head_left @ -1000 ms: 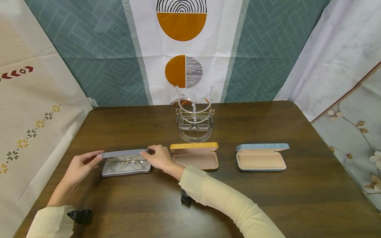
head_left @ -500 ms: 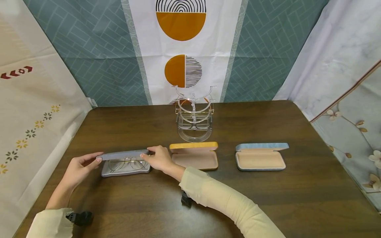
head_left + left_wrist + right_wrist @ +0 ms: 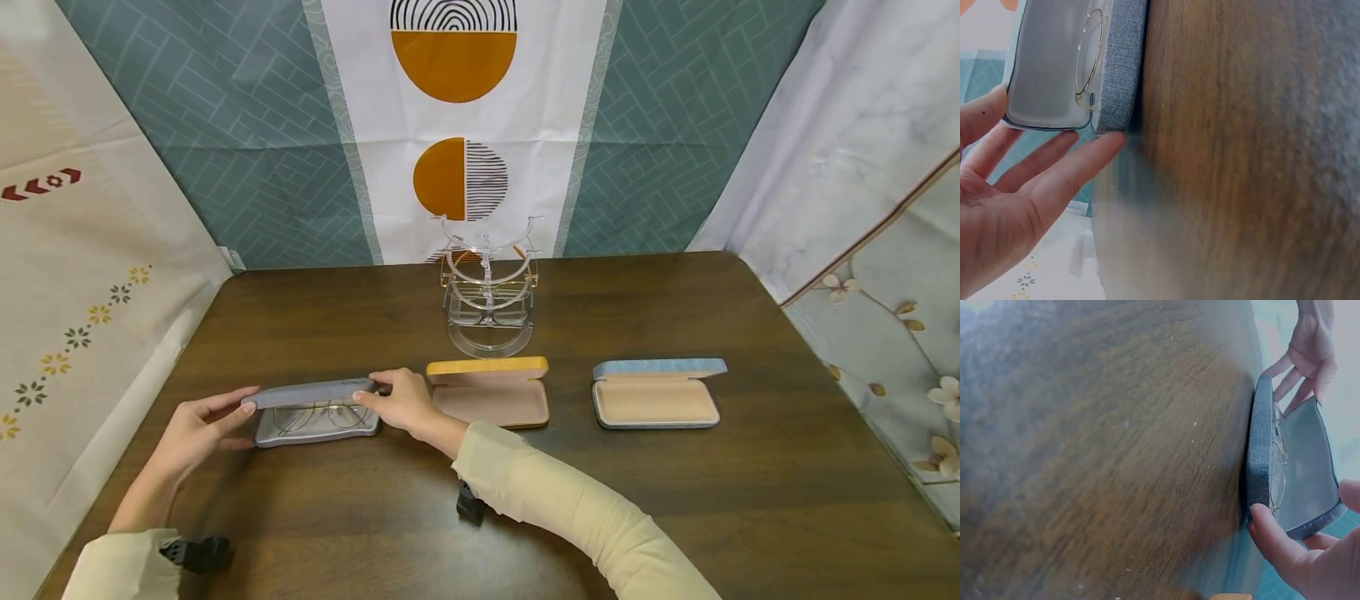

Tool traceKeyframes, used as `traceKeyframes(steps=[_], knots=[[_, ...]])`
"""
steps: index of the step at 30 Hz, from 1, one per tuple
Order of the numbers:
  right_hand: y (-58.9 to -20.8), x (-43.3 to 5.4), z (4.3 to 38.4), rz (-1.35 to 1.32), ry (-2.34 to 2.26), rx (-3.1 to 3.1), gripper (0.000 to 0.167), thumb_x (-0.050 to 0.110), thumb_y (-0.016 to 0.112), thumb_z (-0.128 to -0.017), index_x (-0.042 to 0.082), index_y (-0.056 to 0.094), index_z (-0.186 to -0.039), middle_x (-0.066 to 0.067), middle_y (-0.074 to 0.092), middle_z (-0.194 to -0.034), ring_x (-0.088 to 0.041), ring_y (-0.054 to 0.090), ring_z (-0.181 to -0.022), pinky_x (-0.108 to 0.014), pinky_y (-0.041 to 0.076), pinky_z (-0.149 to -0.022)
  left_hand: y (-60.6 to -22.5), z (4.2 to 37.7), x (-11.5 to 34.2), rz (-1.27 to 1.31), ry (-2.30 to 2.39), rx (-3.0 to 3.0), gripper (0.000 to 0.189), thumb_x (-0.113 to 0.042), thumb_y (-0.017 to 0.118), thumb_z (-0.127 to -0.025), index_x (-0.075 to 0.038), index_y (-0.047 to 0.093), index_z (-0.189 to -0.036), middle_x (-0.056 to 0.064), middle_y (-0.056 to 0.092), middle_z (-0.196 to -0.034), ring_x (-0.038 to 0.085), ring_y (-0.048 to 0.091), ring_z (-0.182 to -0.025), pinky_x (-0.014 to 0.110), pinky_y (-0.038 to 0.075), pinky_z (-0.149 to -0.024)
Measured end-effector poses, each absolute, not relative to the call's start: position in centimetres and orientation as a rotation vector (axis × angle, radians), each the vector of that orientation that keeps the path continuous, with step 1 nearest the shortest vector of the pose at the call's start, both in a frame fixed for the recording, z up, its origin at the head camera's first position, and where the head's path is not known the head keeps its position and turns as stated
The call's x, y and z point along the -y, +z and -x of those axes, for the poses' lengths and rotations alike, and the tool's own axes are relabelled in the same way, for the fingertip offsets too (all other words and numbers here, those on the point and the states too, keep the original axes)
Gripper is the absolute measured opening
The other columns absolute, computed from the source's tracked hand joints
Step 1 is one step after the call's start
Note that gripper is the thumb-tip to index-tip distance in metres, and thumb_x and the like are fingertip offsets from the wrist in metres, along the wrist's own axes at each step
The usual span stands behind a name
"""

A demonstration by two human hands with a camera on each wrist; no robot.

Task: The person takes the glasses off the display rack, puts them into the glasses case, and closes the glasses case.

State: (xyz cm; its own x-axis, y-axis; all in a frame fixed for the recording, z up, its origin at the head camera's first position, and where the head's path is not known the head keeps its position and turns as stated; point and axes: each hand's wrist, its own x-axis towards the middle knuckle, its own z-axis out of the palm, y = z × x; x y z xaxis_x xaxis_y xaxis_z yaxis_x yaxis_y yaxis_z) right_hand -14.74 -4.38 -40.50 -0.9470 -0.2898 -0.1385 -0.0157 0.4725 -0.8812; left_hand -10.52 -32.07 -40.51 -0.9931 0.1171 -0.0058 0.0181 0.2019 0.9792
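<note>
Patterned cloth (image 3: 277,83) hangs behind a brown table (image 3: 360,533). Left of the yellow case (image 3: 487,367) lies a gray case (image 3: 309,393), half-open over glasses (image 3: 347,415) — left hand (image 3: 198,429) pinching the end farther from the yellow case, right hand (image 3: 405,402) gripping the nearer one.

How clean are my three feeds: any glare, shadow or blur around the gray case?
Head view: gray case legible, dull sheen on the near tabletop, soft shadow beside the left hand; left wrist: the case's woven edge crisp, tabletop blurring toward the right; right wrist: tabletop smeared and hazy at left, backdrop washed out at upper right.
</note>
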Motion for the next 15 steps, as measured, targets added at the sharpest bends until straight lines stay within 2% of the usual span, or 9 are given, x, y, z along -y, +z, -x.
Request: traceKeyframes(steps=[9, 12, 15], knots=[[-40.31, 4.32, 14.72, 0.217, -1.528, -2.391, 0.044, 0.027, 0.070, -0.080, 0.009, 0.061, -0.120, -0.004, 0.065, -0.100, -0.011, 0.058, -0.090, -0.020, 0.047, -0.067, -40.56, 10.38, 32.42, -0.130, 2.026, -2.188, 0.031, -0.001, 0.056, -0.089, -0.012, 0.064, -0.116, -0.013, 0.063, -0.100, 0.009, 0.063, -0.085, 0.039, 0.053, -0.060], [-40.42, 4.17, 14.73, 0.201, -1.548, -2.355, 0.045, 0.028, 0.071, -0.080, 0.010, 0.061, -0.121, 0.001, 0.063, -0.079, -0.007, 0.054, -0.068, -0.019, 0.042, -0.055, -40.55, 10.41, 32.43, -0.108, 2.047, -2.128, 0.031, -0.001, 0.055, -0.089, -0.015, 0.065, -0.115, -0.009, 0.065, -0.098, 0.013, 0.064, -0.085, 0.037, 0.053, -0.062], [-40.63, 4.04, 14.74, 0.200, -1.561, -2.311, 0.047, 0.028, 0.070, -0.081, 0.012, 0.058, -0.124, 0.003, 0.054, -0.056, -0.007, 0.046, -0.050, -0.019, 0.033, -0.042, -40.54, 10.42, 32.40, -0.093, 2.064, -2.086, 0.031, -0.001, 0.055, -0.089, -0.016, 0.065, -0.114, -0.007, 0.066, -0.097, 0.015, 0.065, -0.085, 0.036, 0.053, -0.063]])
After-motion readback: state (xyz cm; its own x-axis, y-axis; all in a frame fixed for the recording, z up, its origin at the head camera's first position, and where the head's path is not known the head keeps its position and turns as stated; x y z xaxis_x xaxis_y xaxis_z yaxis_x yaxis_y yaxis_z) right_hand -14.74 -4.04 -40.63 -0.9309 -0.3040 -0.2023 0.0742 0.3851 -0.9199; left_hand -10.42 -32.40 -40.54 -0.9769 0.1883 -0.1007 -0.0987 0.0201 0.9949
